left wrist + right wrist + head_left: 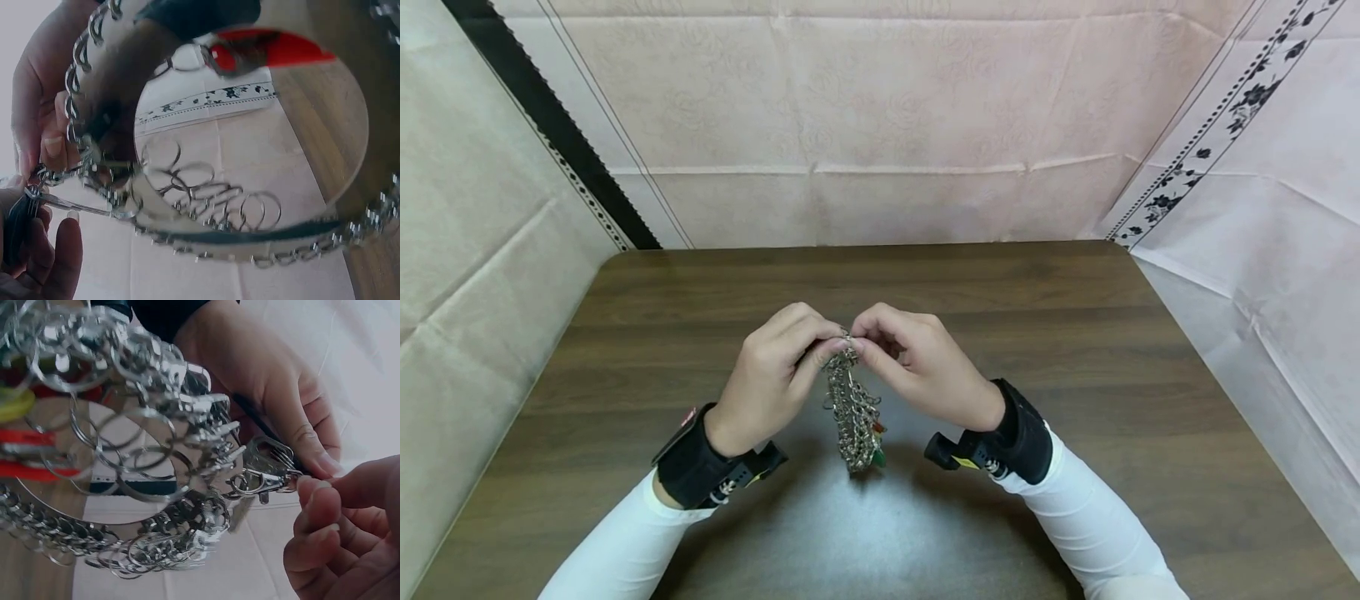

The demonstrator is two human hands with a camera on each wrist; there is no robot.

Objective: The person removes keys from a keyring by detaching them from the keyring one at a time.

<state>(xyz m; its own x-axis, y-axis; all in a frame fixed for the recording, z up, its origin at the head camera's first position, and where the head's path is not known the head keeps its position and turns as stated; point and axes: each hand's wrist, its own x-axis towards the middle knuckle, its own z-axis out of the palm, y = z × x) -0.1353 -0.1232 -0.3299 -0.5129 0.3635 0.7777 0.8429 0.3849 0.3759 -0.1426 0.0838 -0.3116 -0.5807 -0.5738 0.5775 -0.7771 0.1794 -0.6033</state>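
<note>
A dense bunch of silvery key rings and short chains (853, 408) hangs below both hands. Up close it forms a loop, with many split rings (144, 450) and metal clasps along it. My left hand (767, 379) pinches its top end between thumb and fingers; a narrow dark piece (17, 228) of unclear kind shows in that grip. Facing it, my right hand (928, 362) pinches a small metal part beside a clasp (265, 478), fingertips meeting the left's. Green (877, 458) and red (37, 462) pieces hang among the rings; their kind is unclear.
Beneath the hands lies a dark wood-grain table (1037, 300). Pale patterned cloth (880, 108) stands behind it, with more at both sides. Each wrist wears a black strap (1026, 433) with a small camera.
</note>
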